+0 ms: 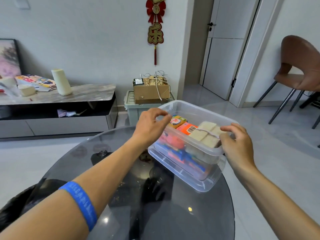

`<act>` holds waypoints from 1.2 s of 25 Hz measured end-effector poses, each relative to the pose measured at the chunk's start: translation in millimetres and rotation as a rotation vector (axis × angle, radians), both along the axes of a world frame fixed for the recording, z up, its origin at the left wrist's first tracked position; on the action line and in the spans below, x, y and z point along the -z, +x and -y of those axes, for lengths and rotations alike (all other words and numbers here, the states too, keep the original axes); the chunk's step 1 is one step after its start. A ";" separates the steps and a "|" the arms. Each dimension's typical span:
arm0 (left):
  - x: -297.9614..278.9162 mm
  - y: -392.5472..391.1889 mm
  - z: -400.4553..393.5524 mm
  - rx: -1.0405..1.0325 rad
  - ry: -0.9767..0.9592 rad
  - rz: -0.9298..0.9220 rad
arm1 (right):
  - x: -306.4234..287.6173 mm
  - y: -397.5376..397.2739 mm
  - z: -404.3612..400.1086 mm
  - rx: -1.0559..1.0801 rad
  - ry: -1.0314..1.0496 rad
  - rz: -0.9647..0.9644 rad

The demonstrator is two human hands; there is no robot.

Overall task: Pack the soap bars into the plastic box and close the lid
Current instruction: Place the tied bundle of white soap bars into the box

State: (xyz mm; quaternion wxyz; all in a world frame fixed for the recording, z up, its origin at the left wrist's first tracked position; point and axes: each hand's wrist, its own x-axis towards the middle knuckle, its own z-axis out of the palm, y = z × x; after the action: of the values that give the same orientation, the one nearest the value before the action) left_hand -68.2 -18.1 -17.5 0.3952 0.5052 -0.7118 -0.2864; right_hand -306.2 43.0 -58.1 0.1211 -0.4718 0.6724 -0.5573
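Note:
A clear plastic box (194,177) sits on the right side of a dark round glass table (121,196), with no lid on it. Inside lie several soap bars: a yellow wrapped bar (177,121), an orange bar with a barcode (187,128), a cream bundle tied with string (205,134), and pink and blue packs lower down. My left hand (150,127) pinches the box's far-left rim between thumb and forefinger. My right hand (237,144) clasps the near-right rim, fingertips over the cream bundle's edge. No lid is in view.
Beyond the table are a low TV cabinet (57,108) with clutter, and a green storage bin (136,110) with a cardboard box (150,92) on top. A brown chair (299,75) stands at the right, near a white door (223,49). My left forearm wears a blue wristband (81,203).

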 end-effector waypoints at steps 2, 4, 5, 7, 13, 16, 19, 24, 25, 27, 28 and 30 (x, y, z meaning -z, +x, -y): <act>-1.4 2.5 13.5 -0.069 0.105 0.032 | 0.4 3.6 -0.7 0.058 0.032 0.152; 11.3 -3.3 21.6 -0.106 0.217 -0.126 | 1.0 4.5 -4.0 0.129 0.092 0.233; 16.3 -7.2 22.5 -0.144 0.286 -0.296 | 1.3 6.0 -7.0 0.160 0.116 0.270; 17.2 -14.5 25.2 -0.198 0.444 -0.558 | 4.9 7.0 -9.9 0.191 0.133 0.392; 24.3 -5.1 48.6 -0.128 0.606 -0.643 | 6.7 11.6 -6.6 0.089 0.183 0.589; 29.2 -4.6 37.1 -0.134 0.540 -0.722 | 9.0 11.7 -9.1 0.041 0.120 0.645; 39.6 5.1 13.5 -0.159 0.428 -0.806 | 14.2 23.2 -20.7 0.015 0.010 0.539; 9.1 33.3 -35.5 -0.129 0.186 -0.790 | 4.1 35.2 -41.8 -0.059 -0.107 0.478; 0.2 44.8 -47.5 -0.157 0.175 -0.798 | 0.5 41.7 -44.6 -0.081 -0.106 0.464; -8.9 71.4 -74.0 -0.252 0.175 -0.822 | -8.5 59.4 -46.3 -0.128 -0.094 0.433; -9.9 85.7 -88.3 -0.306 0.170 -0.831 | -14.3 69.7 -45.5 -0.158 -0.085 0.422; -11.1 111.7 -113.4 -0.399 0.116 -0.856 | -27.0 92.5 -40.2 -0.246 -0.035 0.415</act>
State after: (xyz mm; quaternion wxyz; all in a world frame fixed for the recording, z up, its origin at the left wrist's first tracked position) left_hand 43.6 95.2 -6.4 0.6715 0.4899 -0.3566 -0.4266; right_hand -213.7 83.2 -31.1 0.3156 -0.4273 0.5610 -0.6349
